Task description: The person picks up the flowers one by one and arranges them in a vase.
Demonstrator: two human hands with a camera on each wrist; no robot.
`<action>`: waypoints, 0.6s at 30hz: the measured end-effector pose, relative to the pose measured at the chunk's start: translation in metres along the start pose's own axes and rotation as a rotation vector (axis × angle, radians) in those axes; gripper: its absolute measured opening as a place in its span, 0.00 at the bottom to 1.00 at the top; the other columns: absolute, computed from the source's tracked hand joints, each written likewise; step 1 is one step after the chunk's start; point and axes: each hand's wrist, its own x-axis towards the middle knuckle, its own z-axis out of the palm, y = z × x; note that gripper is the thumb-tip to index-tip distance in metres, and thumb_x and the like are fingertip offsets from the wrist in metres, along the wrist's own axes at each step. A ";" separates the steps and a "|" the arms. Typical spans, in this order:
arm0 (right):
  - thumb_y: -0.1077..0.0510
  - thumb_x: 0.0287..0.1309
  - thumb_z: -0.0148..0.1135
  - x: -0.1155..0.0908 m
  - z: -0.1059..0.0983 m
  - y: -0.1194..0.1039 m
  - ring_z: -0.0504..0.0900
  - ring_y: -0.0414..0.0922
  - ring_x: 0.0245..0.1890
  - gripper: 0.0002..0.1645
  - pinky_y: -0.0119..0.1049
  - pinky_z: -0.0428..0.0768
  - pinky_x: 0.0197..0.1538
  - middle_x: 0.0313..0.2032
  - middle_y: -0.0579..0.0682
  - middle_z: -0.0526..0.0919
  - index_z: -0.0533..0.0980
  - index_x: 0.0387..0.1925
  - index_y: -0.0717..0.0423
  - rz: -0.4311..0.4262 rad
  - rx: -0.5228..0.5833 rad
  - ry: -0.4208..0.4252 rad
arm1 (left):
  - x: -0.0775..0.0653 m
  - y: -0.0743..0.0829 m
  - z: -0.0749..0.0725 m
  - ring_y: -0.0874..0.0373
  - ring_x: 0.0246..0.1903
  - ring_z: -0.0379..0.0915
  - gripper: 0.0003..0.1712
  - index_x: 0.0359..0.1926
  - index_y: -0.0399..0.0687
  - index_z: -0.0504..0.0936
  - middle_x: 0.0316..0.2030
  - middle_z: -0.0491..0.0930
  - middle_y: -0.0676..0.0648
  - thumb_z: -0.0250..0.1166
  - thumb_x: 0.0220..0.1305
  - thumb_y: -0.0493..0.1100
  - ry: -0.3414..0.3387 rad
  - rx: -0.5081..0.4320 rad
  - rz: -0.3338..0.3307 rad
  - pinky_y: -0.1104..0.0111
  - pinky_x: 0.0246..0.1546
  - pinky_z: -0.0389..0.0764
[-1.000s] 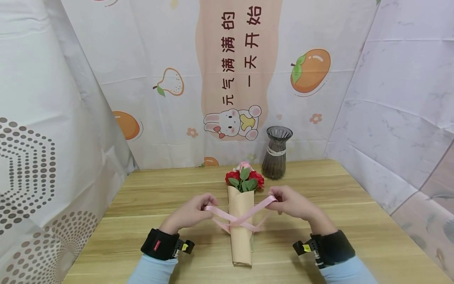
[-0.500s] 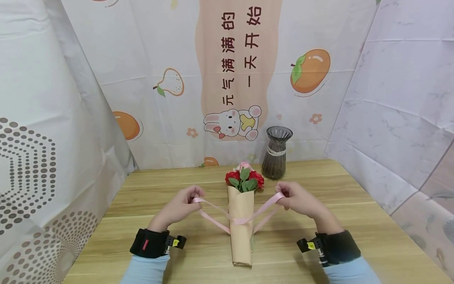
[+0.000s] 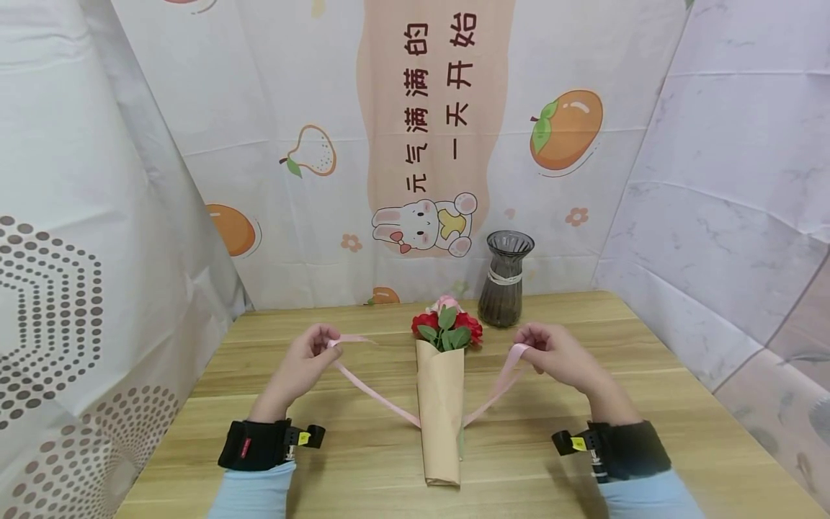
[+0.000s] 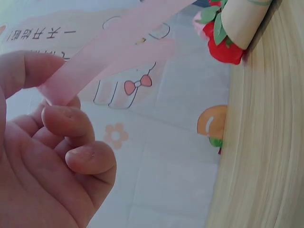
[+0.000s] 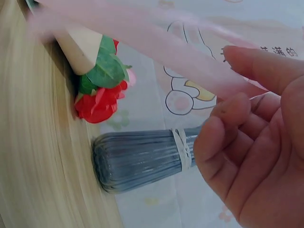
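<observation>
A bouquet of red and pink flowers lies on the table in a brown paper wrap. Pink ribbon comes out from under the wrap on both sides, its middle hidden beneath the paper. My left hand pinches one length of it, up and left of the bouquet, with a short tail pointing right. On the other side my right hand pinches the second length, which hangs in a fold. In the left wrist view the ribbon passes between thumb and fingers.
A grey ribbed glass vase with a pale band round it stands behind the bouquet to the right. The wooden table meets a printed cloth backdrop at its far edge.
Both hands have moved apart and slightly away from me. The ribbon lengths that crossed over the front of the paper have separated and now run outward to each side.
</observation>
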 end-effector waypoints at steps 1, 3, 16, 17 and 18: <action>0.66 0.65 0.64 -0.001 -0.002 0.000 0.73 0.42 0.20 0.05 0.34 0.74 0.23 0.29 0.55 0.80 0.79 0.41 0.65 0.006 -0.008 0.011 | 0.000 -0.001 -0.002 0.54 0.29 0.67 0.09 0.48 0.34 0.77 0.31 0.73 0.44 0.63 0.70 0.33 0.018 0.005 -0.002 0.70 0.29 0.69; 0.66 0.66 0.64 -0.002 -0.005 0.001 0.74 0.42 0.22 0.07 0.34 0.76 0.24 0.30 0.57 0.81 0.79 0.44 0.66 0.023 -0.018 0.030 | -0.001 -0.002 -0.006 0.55 0.28 0.68 0.09 0.48 0.34 0.77 0.32 0.73 0.43 0.63 0.70 0.34 0.048 0.011 -0.005 0.70 0.28 0.70; 0.62 0.72 0.59 -0.012 -0.032 0.012 0.78 0.50 0.24 0.12 0.37 0.79 0.27 0.33 0.59 0.80 0.78 0.49 0.67 0.135 -0.079 0.199 | -0.005 -0.015 -0.032 0.57 0.27 0.71 0.10 0.50 0.31 0.76 0.38 0.76 0.39 0.62 0.72 0.33 0.204 0.082 -0.046 0.70 0.27 0.75; 0.60 0.72 0.59 -0.012 -0.034 0.012 0.78 0.49 0.24 0.13 0.37 0.79 0.27 0.33 0.58 0.80 0.77 0.50 0.68 0.143 -0.071 0.210 | -0.006 -0.016 -0.034 0.57 0.28 0.72 0.11 0.50 0.31 0.76 0.38 0.76 0.39 0.62 0.71 0.33 0.215 0.088 -0.052 0.70 0.27 0.76; 0.60 0.73 0.59 -0.013 -0.035 0.013 0.78 0.48 0.24 0.14 0.37 0.80 0.27 0.33 0.57 0.80 0.77 0.50 0.69 0.151 -0.066 0.225 | -0.006 -0.018 -0.036 0.57 0.28 0.72 0.11 0.50 0.30 0.76 0.38 0.76 0.38 0.62 0.71 0.33 0.225 0.093 -0.057 0.70 0.27 0.76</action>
